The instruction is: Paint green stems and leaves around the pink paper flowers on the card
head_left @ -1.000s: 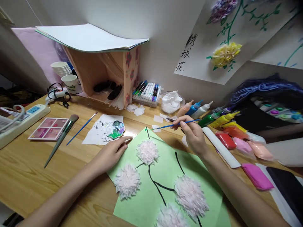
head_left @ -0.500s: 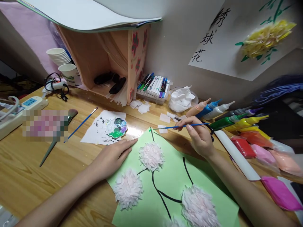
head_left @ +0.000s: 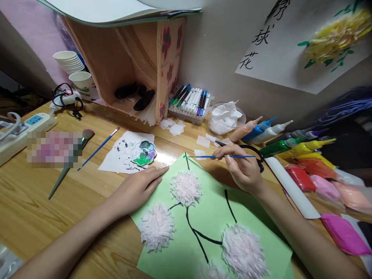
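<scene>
Right hand [head_left: 244, 170], right of centre: thumb and fingers pinched narrow on a thin blue paintbrush [head_left: 208, 156], held near level, bristles at the top corner of the green paper [head_left: 207, 207] by a black painted stem [head_left: 187, 161]; can't tell if the tip touches. Left hand [head_left: 138, 192], left of centre: holding nothing, fingers extended and close together, resting on that sheet's left edge; sheet lies lower centre, flower-shaped paint palette [head_left: 144, 152] beyond the fingertips.

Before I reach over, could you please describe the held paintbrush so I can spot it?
On the wooden table, find the green sheet. Near its far corner, the right hand holds a slim blue paintbrush; the other blue brush lies loose, farther left.
</scene>
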Demonstrator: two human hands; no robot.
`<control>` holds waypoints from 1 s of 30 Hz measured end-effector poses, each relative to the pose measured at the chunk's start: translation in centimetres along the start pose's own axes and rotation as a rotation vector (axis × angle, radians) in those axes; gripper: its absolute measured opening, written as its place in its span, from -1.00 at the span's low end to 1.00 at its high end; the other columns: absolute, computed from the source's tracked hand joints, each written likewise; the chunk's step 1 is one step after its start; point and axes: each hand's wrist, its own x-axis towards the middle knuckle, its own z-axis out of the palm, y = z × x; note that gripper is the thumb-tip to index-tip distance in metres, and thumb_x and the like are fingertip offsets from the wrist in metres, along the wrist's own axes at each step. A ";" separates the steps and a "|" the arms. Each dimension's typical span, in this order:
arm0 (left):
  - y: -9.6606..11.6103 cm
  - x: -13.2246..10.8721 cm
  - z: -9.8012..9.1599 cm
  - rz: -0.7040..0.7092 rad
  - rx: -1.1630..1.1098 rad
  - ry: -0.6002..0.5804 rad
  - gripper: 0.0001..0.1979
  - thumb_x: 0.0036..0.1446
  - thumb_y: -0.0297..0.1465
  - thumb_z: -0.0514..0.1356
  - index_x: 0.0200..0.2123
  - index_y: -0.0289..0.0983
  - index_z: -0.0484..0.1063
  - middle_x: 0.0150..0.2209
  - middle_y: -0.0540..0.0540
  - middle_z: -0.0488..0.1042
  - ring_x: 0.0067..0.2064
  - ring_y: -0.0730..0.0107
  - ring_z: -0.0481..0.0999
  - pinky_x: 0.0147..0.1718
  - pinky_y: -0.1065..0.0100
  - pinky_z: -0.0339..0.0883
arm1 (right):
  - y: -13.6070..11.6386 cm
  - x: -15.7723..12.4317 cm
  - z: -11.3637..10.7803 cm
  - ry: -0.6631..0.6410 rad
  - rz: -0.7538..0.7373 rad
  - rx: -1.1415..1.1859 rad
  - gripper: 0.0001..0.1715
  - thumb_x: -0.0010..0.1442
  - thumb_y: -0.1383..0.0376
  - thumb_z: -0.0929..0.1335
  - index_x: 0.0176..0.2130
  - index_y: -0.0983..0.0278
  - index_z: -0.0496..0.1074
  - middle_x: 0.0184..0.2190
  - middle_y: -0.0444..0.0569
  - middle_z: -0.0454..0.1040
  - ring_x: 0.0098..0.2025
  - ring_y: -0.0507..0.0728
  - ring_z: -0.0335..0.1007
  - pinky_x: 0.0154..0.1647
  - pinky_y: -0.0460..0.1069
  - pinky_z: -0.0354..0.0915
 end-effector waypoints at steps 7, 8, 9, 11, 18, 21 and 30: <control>0.1 0.0 -0.1 0.017 0.020 0.001 -0.57 0.33 -0.28 -0.08 0.22 -0.14 0.23 0.15 -0.06 0.41 0.11 0.25 0.41 0.07 0.19 0.28 | -0.2 0.2 0.0 -0.029 -0.029 -0.039 -0.82 0.24 0.40 0.20 -0.23 0.21 0.35 -0.34 -0.05 0.44 -0.26 0.12 0.40 -0.20 0.03 0.31; 0.1 0.0 -0.1 0.016 0.021 -0.001 -0.57 0.33 -0.28 -0.08 0.22 -0.14 0.23 0.14 -0.06 0.41 0.10 0.26 0.42 0.07 0.19 0.28 | -0.2 0.2 0.0 -0.030 -0.031 -0.044 -0.82 0.24 0.40 0.20 -0.23 0.21 0.35 -0.34 -0.05 0.44 -0.26 0.12 0.40 -0.20 0.02 0.31; 0.1 0.0 -0.1 0.016 0.021 -0.002 -0.57 0.33 -0.28 -0.08 0.22 -0.14 0.23 0.14 -0.06 0.41 0.10 0.26 0.41 0.07 0.19 0.28 | -0.2 0.2 0.0 -0.032 -0.034 -0.048 -0.82 0.23 0.41 0.20 -0.24 0.21 0.35 -0.34 -0.05 0.44 -0.26 0.12 0.40 -0.21 0.02 0.31; 0.1 0.0 -0.2 0.017 0.021 -0.002 -0.57 0.33 -0.29 -0.08 0.22 -0.14 0.23 0.15 -0.06 0.40 0.11 0.26 0.41 0.07 0.20 0.28 | -0.3 0.2 -0.1 -0.039 -0.043 -0.058 -0.82 0.23 0.41 0.20 -0.24 0.21 0.35 -0.34 -0.05 0.45 -0.27 0.11 0.40 -0.22 0.02 0.31; 0.1 0.1 -0.1 0.018 0.020 0.000 -0.57 0.32 -0.28 -0.07 0.22 -0.16 0.24 0.15 -0.05 0.41 0.12 0.26 0.40 0.08 0.20 0.27 | -0.2 0.2 -0.3 -0.066 -0.059 -0.067 -0.82 0.22 0.42 0.20 -0.24 0.22 0.34 -0.35 -0.06 0.45 -0.28 0.10 0.40 -0.22 0.01 0.31; 0.1 0.1 -0.1 0.017 0.017 0.000 -0.57 0.32 -0.27 -0.07 0.21 -0.16 0.24 0.14 -0.05 0.42 0.11 0.26 0.41 0.07 0.20 0.28 | -0.3 0.1 -0.4 -0.067 -0.050 -0.068 -0.81 0.22 0.43 0.20 -0.25 0.22 0.34 -0.36 -0.07 0.44 -0.28 0.10 0.39 -0.21 0.00 0.30; 0.0 0.1 0.0 0.022 0.021 0.010 -0.56 0.32 -0.26 -0.07 0.21 -0.16 0.25 0.14 -0.05 0.41 0.11 0.25 0.41 0.06 0.20 0.29 | -0.3 0.2 -0.3 -0.041 -0.050 -0.096 -0.81 0.24 0.41 0.20 -0.22 0.20 0.35 -0.33 -0.04 0.45 -0.26 0.12 0.41 -0.21 0.02 0.32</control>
